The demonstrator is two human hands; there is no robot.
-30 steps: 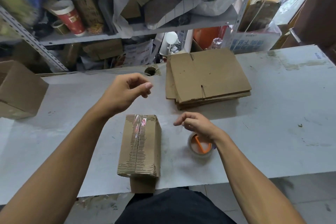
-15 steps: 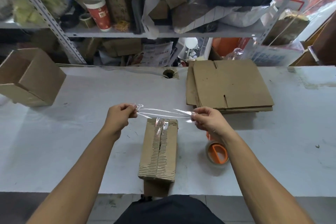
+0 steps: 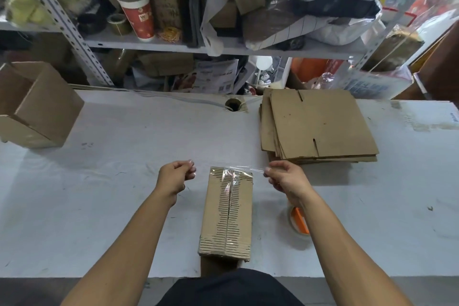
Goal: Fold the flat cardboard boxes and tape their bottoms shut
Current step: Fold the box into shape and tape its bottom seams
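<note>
Now lower, both hands pinching tape strip, touching box far end

A white table runs across the view, with a round cable hole near its far edge and a grey cable leading into it. Behind the table stands a metal shelf packed with clutter. On it are a red and white paper cup, a small brown roll just beside the cup, crumpled plastic bags and scraps of brown card. Printed leaflets lie below the shelf board, near an orange object that is partly hidden.
</note>
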